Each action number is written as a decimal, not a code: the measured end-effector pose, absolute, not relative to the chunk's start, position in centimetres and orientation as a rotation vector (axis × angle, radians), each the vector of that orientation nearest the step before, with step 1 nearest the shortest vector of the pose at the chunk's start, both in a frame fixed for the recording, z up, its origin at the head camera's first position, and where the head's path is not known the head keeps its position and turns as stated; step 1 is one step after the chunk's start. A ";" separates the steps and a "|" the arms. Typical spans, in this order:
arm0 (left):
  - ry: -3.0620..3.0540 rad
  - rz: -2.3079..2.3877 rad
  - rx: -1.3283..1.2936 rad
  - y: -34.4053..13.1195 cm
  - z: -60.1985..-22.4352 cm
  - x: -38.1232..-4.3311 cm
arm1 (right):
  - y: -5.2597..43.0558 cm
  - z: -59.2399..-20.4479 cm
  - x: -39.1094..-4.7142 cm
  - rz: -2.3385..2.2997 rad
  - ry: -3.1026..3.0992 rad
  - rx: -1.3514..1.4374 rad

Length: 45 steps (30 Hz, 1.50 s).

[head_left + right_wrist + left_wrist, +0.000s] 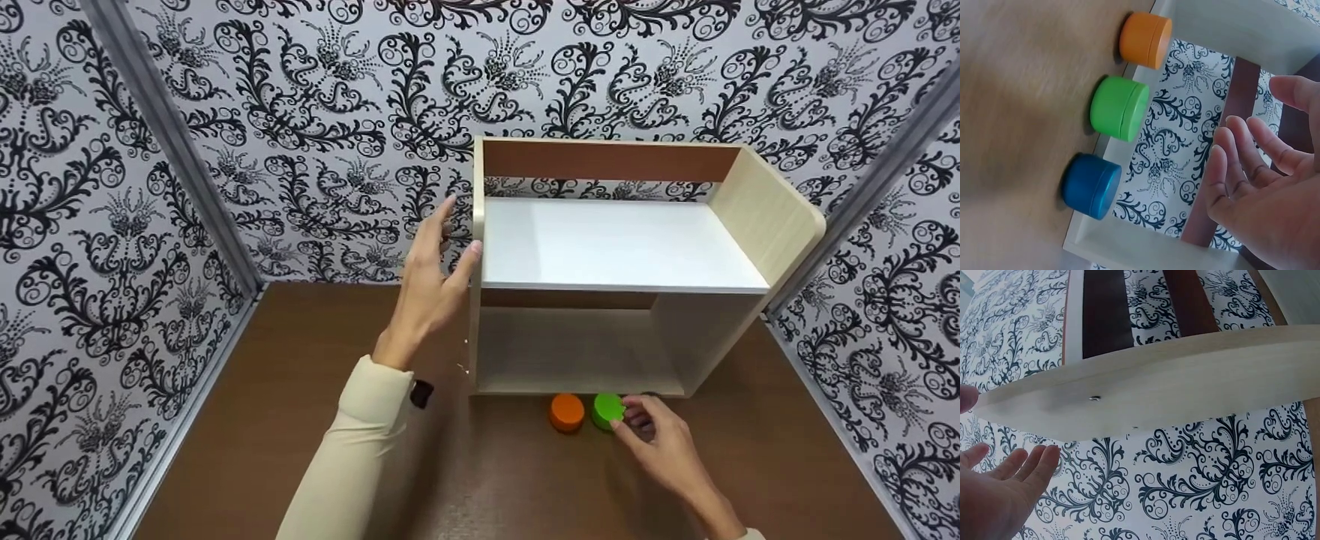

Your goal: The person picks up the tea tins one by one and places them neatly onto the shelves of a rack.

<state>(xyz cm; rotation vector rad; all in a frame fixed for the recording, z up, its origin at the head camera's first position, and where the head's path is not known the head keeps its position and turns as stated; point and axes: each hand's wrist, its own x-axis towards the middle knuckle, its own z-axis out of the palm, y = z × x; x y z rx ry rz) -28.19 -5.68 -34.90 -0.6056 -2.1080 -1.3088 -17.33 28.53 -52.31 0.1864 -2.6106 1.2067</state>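
Observation:
A small two-tier wooden shelf unit (622, 244) with a white middle board stands against the wall. My left hand (431, 289) is beside its left side panel (1185, 382), fingers extended and thumb at the panel's front edge; whether it touches I cannot tell. Three small round lidded jars stand in a row along the unit's front: orange (1143, 40), green (1117, 108) and blue (1090, 185). Above them hovers my right hand (1275, 191), fingers loosely bent and holding nothing. In the head view it overlaps the green jar's edge and hides most of the blue jar.
The brown tabletop (262, 420) spreads left and in front of the unit. Patterned wall panels (315, 90) enclose the back and both sides, joined by grey metal posts (176, 142). A small dark object (421, 394) shows beside the left cuff.

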 end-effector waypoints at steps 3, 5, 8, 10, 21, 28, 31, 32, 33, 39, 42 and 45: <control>-2.093 -1.298 -0.632 -5.4 -34.6 -28.5 | 28.2 -52.5 -17.2 1.218 -2.642 0.177; -2.081 -1.297 -0.646 -5.3 -34.5 -28.7 | 28.0 -52.5 -17.1 1.245 -2.666 0.161; -2.061 -1.297 -0.669 -5.1 -34.3 -28.9 | 27.6 -52.7 -17.0 1.272 -2.710 0.128; -2.059 -1.311 -0.680 -4.9 -34.2 -29.1 | 27.3 -52.9 -16.9 1.277 -2.733 0.114; -2.089 -1.394 -0.672 -4.5 -33.9 -29.4 | 26.2 -54.2 -16.8 1.346 -2.746 0.109; -2.074 -1.403 -0.676 -4.2 -34.0 -29.6 | 25.7 -55.1 -17.1 1.382 -2.752 0.078; -2.063 -1.429 -0.680 -4.1 -34.0 -29.6 | 25.6 -55.7 -17.2 1.375 -2.744 0.073; -2.058 -1.441 -0.681 -4.1 -34.0 -29.7 | 25.5 -55.9 -17.2 1.377 -2.737 0.070; -2.052 -1.459 -0.684 -4.1 -34.1 -29.6 | 25.5 -56.0 -17.2 1.381 -2.731 0.066; -2.032 -1.504 -0.685 -3.9 -34.1 -29.7 | 25.2 -56.7 -17.4 1.435 -2.668 0.057; -2.027 -1.511 -0.688 -3.9 -34.1 -29.8 | 24.9 -57.0 -17.5 1.451 -2.642 0.046; -2.030 -1.513 -0.691 -3.9 -34.1 -29.8 | 24.6 -57.2 -17.6 1.450 -2.635 0.015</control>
